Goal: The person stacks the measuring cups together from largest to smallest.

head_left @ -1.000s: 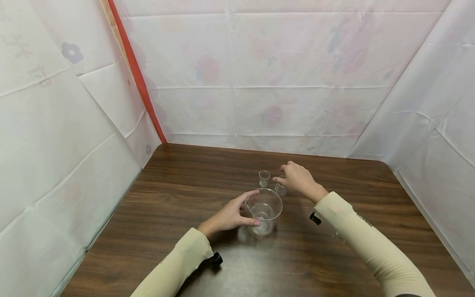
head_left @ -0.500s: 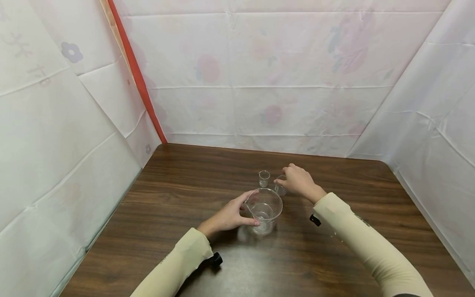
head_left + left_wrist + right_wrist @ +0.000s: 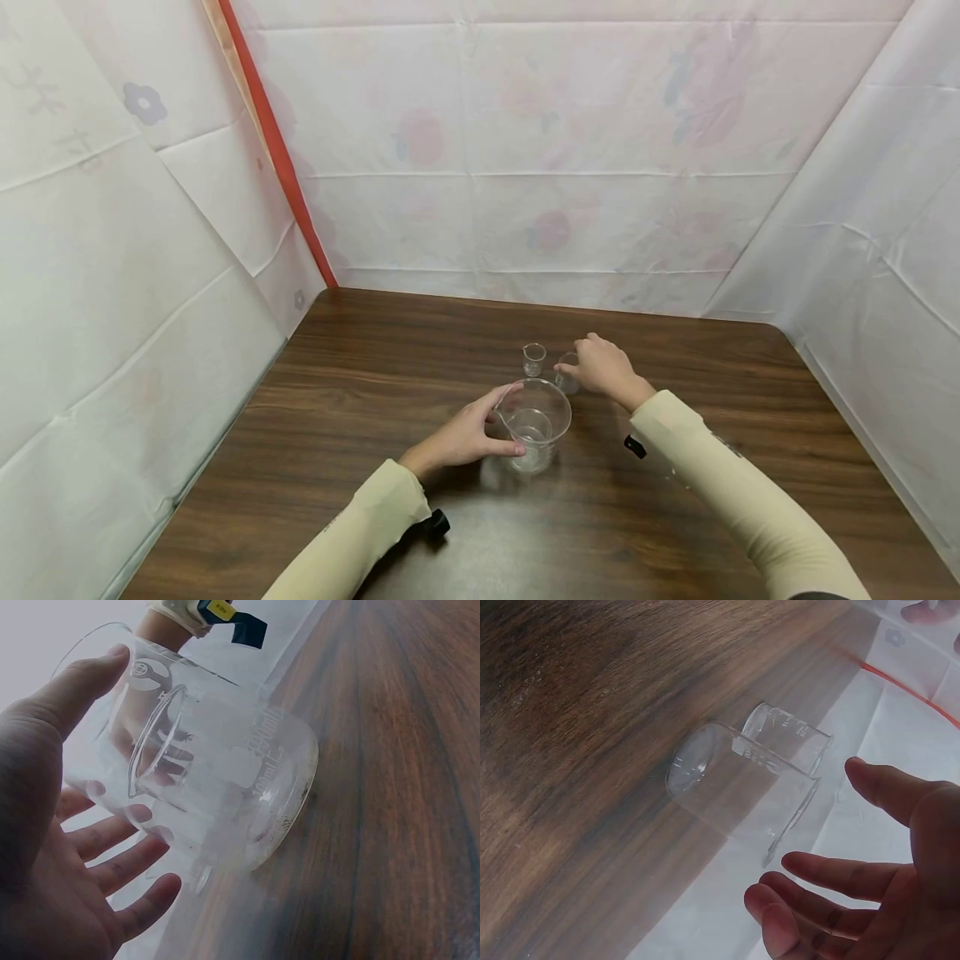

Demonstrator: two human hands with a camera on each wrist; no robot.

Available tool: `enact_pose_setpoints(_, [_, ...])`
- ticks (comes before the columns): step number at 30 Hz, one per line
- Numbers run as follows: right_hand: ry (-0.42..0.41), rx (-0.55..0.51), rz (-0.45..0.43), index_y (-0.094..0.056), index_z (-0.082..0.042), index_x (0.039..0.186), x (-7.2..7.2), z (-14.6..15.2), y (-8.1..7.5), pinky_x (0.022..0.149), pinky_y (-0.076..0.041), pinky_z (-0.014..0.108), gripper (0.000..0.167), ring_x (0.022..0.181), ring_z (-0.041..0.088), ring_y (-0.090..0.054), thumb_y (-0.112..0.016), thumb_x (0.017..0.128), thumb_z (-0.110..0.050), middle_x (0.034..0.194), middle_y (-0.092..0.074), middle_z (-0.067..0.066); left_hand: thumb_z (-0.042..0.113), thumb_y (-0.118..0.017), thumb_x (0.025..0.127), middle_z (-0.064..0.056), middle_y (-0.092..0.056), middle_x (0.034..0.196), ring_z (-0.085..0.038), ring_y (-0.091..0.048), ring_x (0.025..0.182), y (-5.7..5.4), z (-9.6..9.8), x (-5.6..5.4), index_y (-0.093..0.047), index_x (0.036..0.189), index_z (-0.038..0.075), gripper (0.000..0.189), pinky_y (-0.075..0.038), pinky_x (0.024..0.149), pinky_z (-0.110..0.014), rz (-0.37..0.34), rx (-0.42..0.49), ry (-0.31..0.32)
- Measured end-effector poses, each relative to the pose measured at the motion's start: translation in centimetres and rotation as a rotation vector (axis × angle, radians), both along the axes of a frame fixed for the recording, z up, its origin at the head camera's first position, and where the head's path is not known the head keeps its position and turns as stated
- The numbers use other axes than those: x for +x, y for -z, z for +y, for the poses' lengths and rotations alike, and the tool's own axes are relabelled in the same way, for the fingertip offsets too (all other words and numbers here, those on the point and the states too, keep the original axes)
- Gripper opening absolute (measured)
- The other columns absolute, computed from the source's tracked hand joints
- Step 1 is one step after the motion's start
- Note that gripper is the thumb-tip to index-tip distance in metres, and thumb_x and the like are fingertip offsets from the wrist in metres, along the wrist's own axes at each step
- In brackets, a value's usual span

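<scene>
My left hand (image 3: 467, 432) grips a large glass beaker (image 3: 553, 410), thumb on the near side and fingers round the far side. Inside it stands a smaller beaker (image 3: 191, 754), whose spouted rim shows in the left wrist view. My right hand (image 3: 603, 367) is lowered over a medium glass beaker (image 3: 727, 784) behind the large one. In the right wrist view its thumb is apart from the glass, and its loosely bent fingertips are close to the rim. Left of this beaker is a tiny beaker (image 3: 533, 362), upright on the table.
The dark wood-grain table (image 3: 360, 433) carries all the glassware. A pale patterned cloth (image 3: 480, 125) hangs at the back and both sides, with a red strip (image 3: 277, 150) at the left corner. Each sleeve has a small black device (image 3: 437, 524) near the wrist.
My right hand has sunk slightly, its fingers drawing in nearer the medium beaker's rim. The left hand and the large beaker have stayed put.
</scene>
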State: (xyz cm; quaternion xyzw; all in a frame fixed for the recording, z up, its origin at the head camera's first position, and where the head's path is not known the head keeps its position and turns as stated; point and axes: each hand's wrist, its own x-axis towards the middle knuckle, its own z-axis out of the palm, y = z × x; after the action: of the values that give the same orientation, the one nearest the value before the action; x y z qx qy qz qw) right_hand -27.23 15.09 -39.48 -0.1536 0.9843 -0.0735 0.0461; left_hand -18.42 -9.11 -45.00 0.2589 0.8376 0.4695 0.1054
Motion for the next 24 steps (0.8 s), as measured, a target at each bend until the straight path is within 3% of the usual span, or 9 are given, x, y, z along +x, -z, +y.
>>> enact_pose_setpoints(9, [0.036,-0.001,-0.019,-0.062,0.007,0.122,-0.1,0.0,0.5,0.084,-0.053,0.051,0.06,0.106,0.039,-0.061,-0.064,0.092,-0.046,0.121,-0.06,0.025,0.036,-0.081,0.079,-0.006,-0.051,0.145,-0.018,-0.046,0.135,0.1,0.1,-0.1,-0.029,0.152,0.022,0.091,-0.044,0.106,-0.046,0.012,0.013,0.013])
enact_pose_setpoints(15, [0.022,-0.011,-0.001,-0.062,0.011,0.119,-0.2,0.0,0.7,0.09,-0.051,0.051,0.061,0.11,0.04,-0.059,-0.064,0.092,-0.043,0.119,-0.061,0.027,0.033,-0.083,0.077,-0.006,-0.052,0.144,-0.02,-0.047,0.135,0.1,0.2,-0.1,-0.03,0.152,0.019,0.093,-0.042,0.108,-0.047,0.027,0.015,0.003])
enact_pose_setpoints(20, [0.023,-0.02,0.014,-0.064,0.012,0.114,-0.2,-0.1,0.9,0.089,-0.052,0.051,0.058,0.106,0.04,-0.061,-0.066,0.091,-0.042,0.114,-0.064,0.027,0.033,-0.084,0.076,-0.006,-0.053,0.144,-0.02,-0.048,0.134,0.1,0.3,0.0,-0.03,0.152,0.019,0.094,-0.037,0.112,-0.048,0.032,-0.002,-0.006])
enact_pose_setpoints(24, [-0.001,-0.033,0.026,-0.064,0.013,0.111,-0.3,-0.1,1.1,0.089,-0.052,0.052,0.056,0.105,0.04,-0.061,-0.067,0.091,-0.039,0.111,-0.065,0.027,0.034,-0.084,0.076,-0.005,-0.052,0.144,-0.019,-0.049,0.133,0.2,0.4,0.0,-0.03,0.152,0.021,0.095,-0.04,0.109,-0.047,0.034,-0.003,-0.006])
